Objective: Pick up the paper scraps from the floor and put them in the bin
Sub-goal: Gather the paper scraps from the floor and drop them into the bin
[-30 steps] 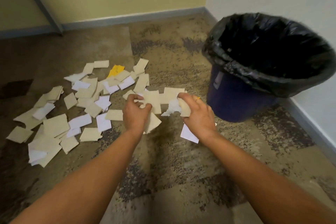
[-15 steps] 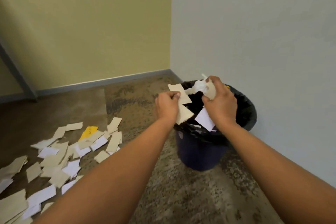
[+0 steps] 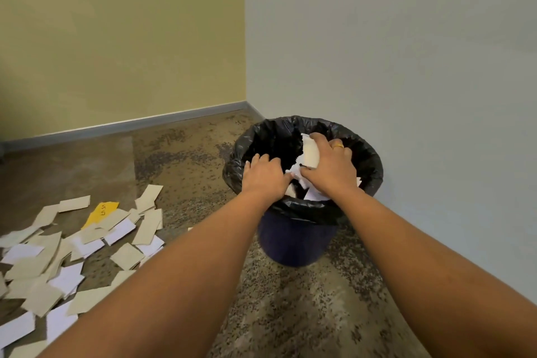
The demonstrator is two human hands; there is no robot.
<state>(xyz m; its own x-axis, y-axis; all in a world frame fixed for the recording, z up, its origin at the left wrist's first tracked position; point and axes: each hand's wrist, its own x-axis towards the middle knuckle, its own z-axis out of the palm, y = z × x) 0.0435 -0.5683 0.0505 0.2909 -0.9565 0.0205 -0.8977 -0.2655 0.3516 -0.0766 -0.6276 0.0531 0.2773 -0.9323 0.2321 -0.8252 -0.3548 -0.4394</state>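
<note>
A dark blue bin (image 3: 293,241) lined with a black bag (image 3: 273,136) stands in the room's corner. Both my hands are over its mouth. My right hand (image 3: 328,168) is shut on a bundle of beige and white paper scraps (image 3: 310,154), held just inside the rim. My left hand (image 3: 266,174) hangs palm down beside it, fingers curled; white scraps show at its fingertips, and what lies under the palm is hidden. Several beige and white scraps (image 3: 87,244) and one yellow scrap (image 3: 101,212) lie scattered on the floor at the left.
The bin sits close to the white wall (image 3: 406,96) on the right, with a yellow wall (image 3: 116,38) and grey baseboard behind. The floor is mottled brown carpet (image 3: 290,314).
Both hands lifted the scraps off the floor, carried them right and up, and lowered them into the bin's mouth. The view swung from the floor pile toward the corner.
</note>
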